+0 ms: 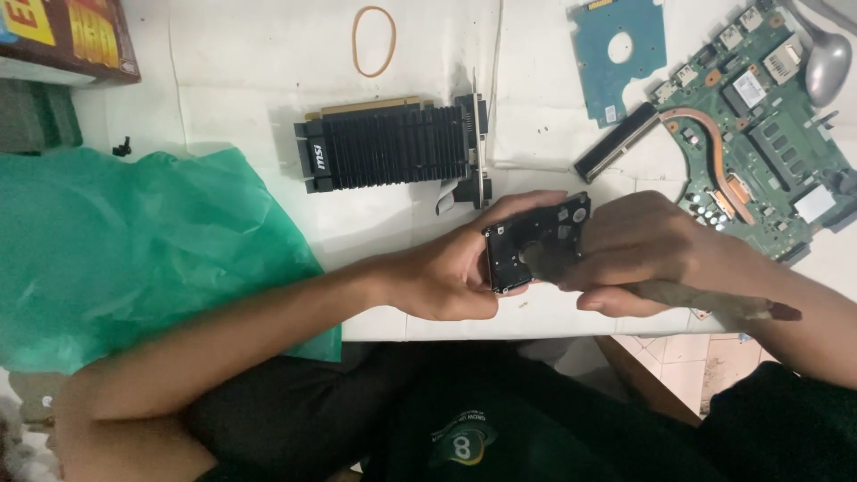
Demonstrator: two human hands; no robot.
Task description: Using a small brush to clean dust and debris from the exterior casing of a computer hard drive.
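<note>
My left hand (451, 268) grips a small black hard drive (527, 239) by its left edge, holding it just above the near table edge. My right hand (638, 245) holds a brown-handled brush (714, 302). The brush head rests against the drive's face, and its handle sticks out to the right under my wrist. My right fingers hide part of the drive.
A black finned graphics card (393, 152) lies behind my hands. A green laptop motherboard (759, 125), a blue circuit board (618, 49) and a metal spoon (826, 58) sit at the back right. A rubber band (374, 40) lies at the back; green plastic sheet (134, 250) covers the left.
</note>
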